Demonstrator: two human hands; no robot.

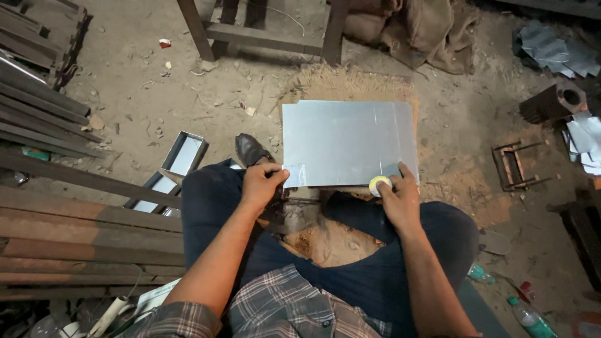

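Left hand (261, 183) pinches sheet (348, 143) corner to steady it; right hand (397, 199) closed around tape roll (379, 185) at sheet's near edge, sheet flat on mat (350, 84)

Dusty dirt floor (125, 106), stacked steel bars (44, 112), perhaps burlap sacking (413, 31).

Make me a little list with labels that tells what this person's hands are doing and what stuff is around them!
Place: dusty workshop floor
Person: seated, looking down, dark trousers, checked shirt
Main thing: flat grey metal sheet lying in front of the knees
Left hand: fingers pinch the sheet's near left corner
Right hand: presses a small round yellow tape measure at the sheet's near right edge
Under the sheet: brown sacking mat
Left side: long rusty metal bars, open metal boxes
Right side: plastic bottles, small metal frame
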